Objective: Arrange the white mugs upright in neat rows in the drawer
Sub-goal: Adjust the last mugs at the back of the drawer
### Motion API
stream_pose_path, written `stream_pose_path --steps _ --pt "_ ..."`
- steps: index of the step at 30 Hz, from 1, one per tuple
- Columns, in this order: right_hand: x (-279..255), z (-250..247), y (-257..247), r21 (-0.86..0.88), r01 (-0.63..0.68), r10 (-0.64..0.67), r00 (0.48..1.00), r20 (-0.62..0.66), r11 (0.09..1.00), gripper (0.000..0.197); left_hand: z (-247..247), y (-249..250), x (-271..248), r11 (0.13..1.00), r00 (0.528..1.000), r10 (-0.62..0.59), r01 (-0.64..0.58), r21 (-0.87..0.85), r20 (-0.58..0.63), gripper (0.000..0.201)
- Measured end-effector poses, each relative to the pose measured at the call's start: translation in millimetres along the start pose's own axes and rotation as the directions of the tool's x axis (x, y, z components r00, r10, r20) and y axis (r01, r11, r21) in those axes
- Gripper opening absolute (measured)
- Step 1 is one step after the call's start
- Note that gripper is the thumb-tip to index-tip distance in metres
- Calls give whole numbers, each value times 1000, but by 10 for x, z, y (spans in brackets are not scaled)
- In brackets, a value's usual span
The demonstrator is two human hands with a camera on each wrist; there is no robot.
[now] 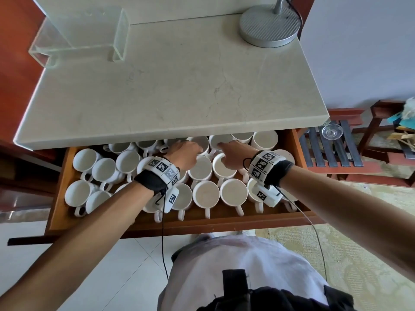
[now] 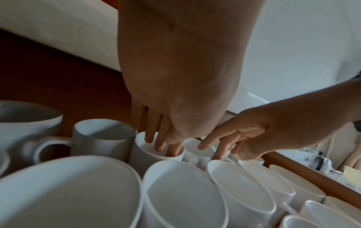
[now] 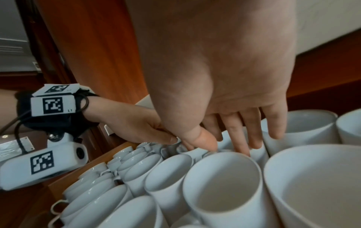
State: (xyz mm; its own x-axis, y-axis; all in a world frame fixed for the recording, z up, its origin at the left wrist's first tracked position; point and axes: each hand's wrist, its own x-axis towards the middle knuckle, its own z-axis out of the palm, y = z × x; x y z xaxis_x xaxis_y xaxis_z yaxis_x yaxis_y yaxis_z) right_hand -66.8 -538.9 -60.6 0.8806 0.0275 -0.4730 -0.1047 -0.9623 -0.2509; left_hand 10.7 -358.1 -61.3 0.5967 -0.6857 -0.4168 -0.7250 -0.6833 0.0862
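Several white mugs (image 1: pixel 206 194) stand upright in rough rows in the open wooden drawer (image 1: pixel 202 223); those at the left are less even. My left hand (image 1: pixel 190 149) reaches to the back row, its fingers dipped inside a mug (image 2: pixel 148 160) and the thumb against its rim, pinching it. Just to its right, my right hand (image 1: pixel 221 145) reaches with straight fingers (image 3: pixel 243 148) that touch the neighbouring back-row mug (image 2: pixel 196 154); the thumb (image 2: pixel 246 155) rests on another rim. The countertop edge hides part of the back row.
The stone countertop (image 1: pixel 168 86) overhangs the drawer's back. It carries a clear acrylic stand (image 1: pixel 78 39) and a round metal lamp base (image 1: pixel 269 25). A slatted wooden rack (image 1: pixel 336 151) with a glass dish (image 1: pixel 332 131) stands to the right of the drawer.
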Motion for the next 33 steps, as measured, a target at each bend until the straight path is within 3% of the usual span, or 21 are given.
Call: stream_pose_path --steps 4,13,20,26,31,33 --pt "82 110 -81 -14 -48 48 999 3 999 34 5 -28 -54 1000 999 -5 3 29 49 24" --pt "132 43 -122 -27 -71 70 997 -18 997 36 10 -99 -73 987 1000 6 -2 162 -26 28" --pt "73 38 -82 -67 -90 88 995 -41 994 46 -59 -123 -46 993 999 -27 30 117 -27 22" --pt "86 140 -223 -141 -3 -11 995 -102 990 57 50 -92 2 1000 994 9 -8 13 -105 23" --pt "169 148 -240 -120 52 -56 998 -25 991 41 -4 -51 18 994 985 72 -58 94 -155 10" --pt "178 132 -217 -104 72 -74 997 -13 992 39 -22 -51 0 992 984 90 -76 97 -153 22"
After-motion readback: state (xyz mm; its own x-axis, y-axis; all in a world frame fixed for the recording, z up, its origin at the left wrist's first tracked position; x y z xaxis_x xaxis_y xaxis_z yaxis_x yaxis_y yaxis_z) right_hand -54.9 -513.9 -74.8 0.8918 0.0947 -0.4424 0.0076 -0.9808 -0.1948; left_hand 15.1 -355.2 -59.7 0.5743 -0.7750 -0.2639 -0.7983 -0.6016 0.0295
